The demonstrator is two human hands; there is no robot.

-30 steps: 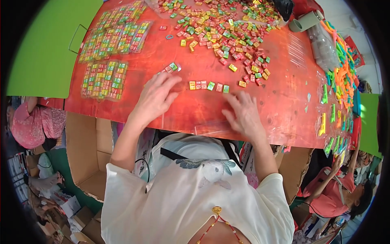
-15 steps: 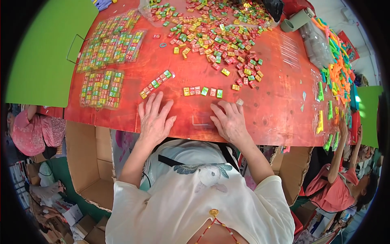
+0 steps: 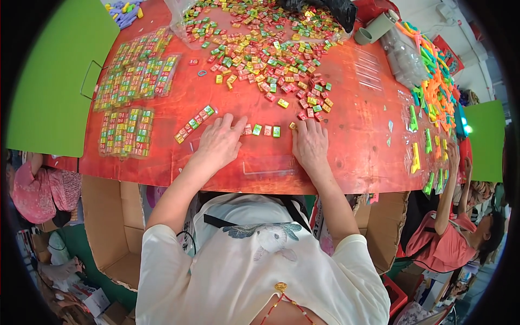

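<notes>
Small red, yellow and green wrapped blocks form a short spaced row in front of me. My left hand lies over the left end of that row with its fingers stretched out; its fingertips hide the blocks there. At the other end, my right hand rests fingers down on the table, extended, beside a yellow block. Whether anything lies under those fingertips is hidden. A filled strip of blocks slants beyond my left hand. Between my wrists lies a clear plastic strip tray.
Loose blocks are heaped at the far side of the red table. Filled packs lie at left. Clear strips, a grey cup and bright plastic pieces lie right, near a co-worker's arm.
My left hand has moved right and forward onto the row's left end. My right hand has moved forward, beside the row's right end. The view has shifted slightly.
</notes>
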